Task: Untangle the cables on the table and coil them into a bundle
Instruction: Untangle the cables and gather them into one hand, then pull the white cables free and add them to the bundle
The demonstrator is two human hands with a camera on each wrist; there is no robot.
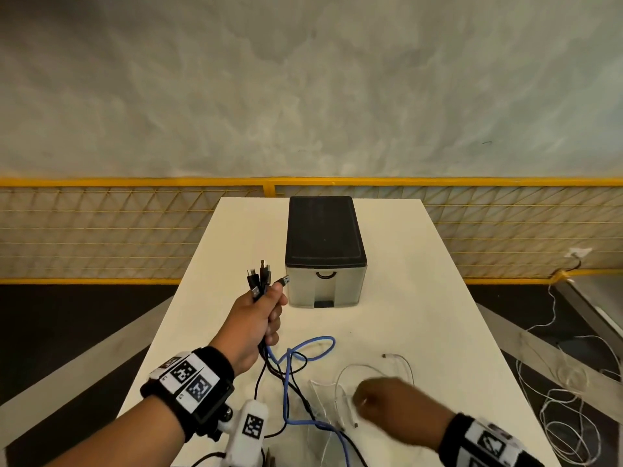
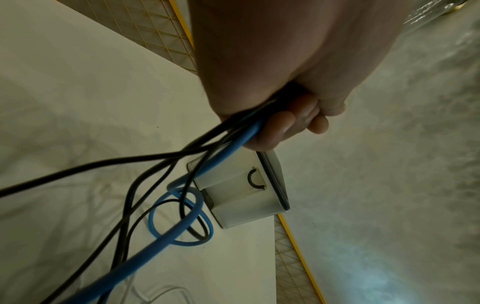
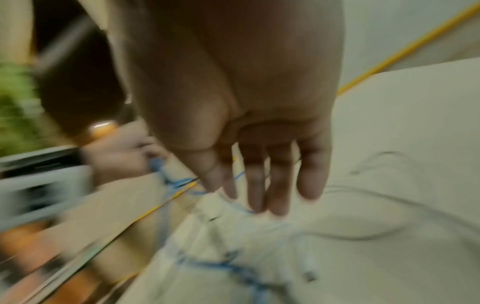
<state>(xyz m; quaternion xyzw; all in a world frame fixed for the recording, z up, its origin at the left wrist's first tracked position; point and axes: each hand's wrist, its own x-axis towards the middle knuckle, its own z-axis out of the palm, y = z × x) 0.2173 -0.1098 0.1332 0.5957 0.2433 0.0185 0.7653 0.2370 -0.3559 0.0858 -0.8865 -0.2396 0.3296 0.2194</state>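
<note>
Holding a bunch of cables, the left hand (image 1: 261, 318) is lifted above the tabletop (image 1: 421, 298). Its fingers (image 2: 283, 131) are curled tight round the black cables (image 1: 258, 281) and the blue cable (image 1: 303, 348). The plug ends stick up out of the top of the fist. The rest of the cables hang down from the hand and lie in loose, crossed loops on the tabletop.

The right hand (image 1: 387, 404) is low over the near part of the tabletop, right by the thin white cable (image 1: 371, 369). The right wrist view is blurry, but the fingers (image 3: 280, 185) look straight and loose, pointing down, with nothing in them. I cannot tell if they touch the white cable.

A small grey drawer box (image 1: 325, 257) with a black top stands farther back on the tabletop, just past the left hand. Behind the tabletop there is a yellow wire fence (image 1: 135, 227).
</note>
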